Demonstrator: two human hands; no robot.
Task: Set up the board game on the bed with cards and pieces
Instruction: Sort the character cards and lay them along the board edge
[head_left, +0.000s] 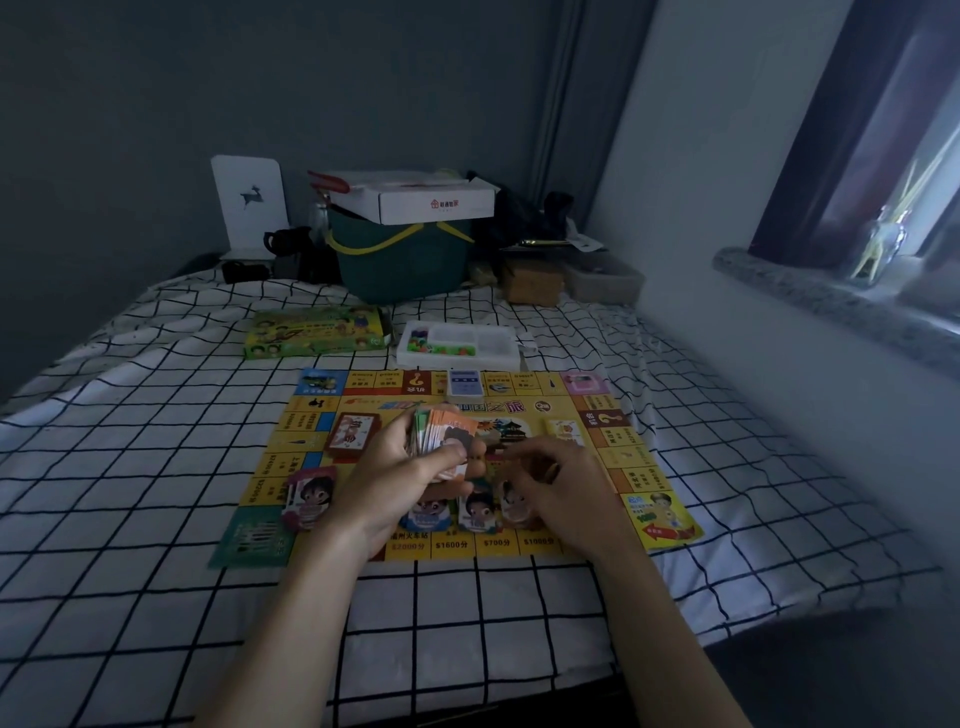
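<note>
A yellow game board (519, 410) lies flat on the checked bed sheet (130, 519). My left hand (400, 483) grips a thick stack of cards (441, 436) above the board's middle. My right hand (561, 493) hovers beside it with curled fingers over the character cards (478, 512) on the board's near edge; whether it pinches a card I cannot tell. Another character card (310, 496) lies at the board's left. A red card deck (353, 434), a blue deck (466, 384) and a small yellow deck (563, 431) sit on the board.
Beyond the board lie the green game box (317, 332) and a white tray of coloured pieces (460, 343). A teal basket (405, 260) with a white carton on top stands at the bed's head. A wall and window ledge (831, 301) run along the right.
</note>
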